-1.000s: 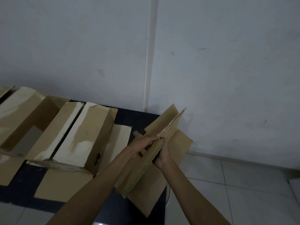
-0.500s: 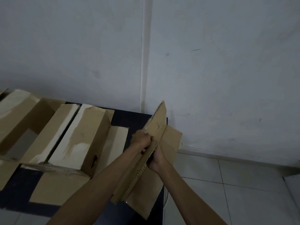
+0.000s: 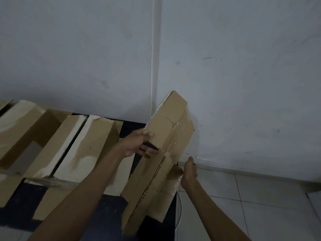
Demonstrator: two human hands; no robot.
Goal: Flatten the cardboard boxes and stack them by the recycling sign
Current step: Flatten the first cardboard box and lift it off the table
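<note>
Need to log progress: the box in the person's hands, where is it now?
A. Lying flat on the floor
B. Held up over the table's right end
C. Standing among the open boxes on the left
B: left hand and right hand hold the box raised over the table.

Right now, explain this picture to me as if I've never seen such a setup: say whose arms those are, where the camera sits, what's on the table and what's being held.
There is no machine here. The camera is worn on a person's head and looks forward and down, so the two bare arms that reach in from below are the wearer's own.

The left hand holds the upper part of a flattened cardboard box, thumb on its face and fingers spread beneath. The right hand grips the same box lower down, at its taped right edge. The box is tilted, raised over the right end of a dark table.

On the table to the left stand open cardboard boxes, not yet flattened, their flaps spread out. Behind is a pale wall; at right, a tiled floor. No recycling sign is in view.
</note>
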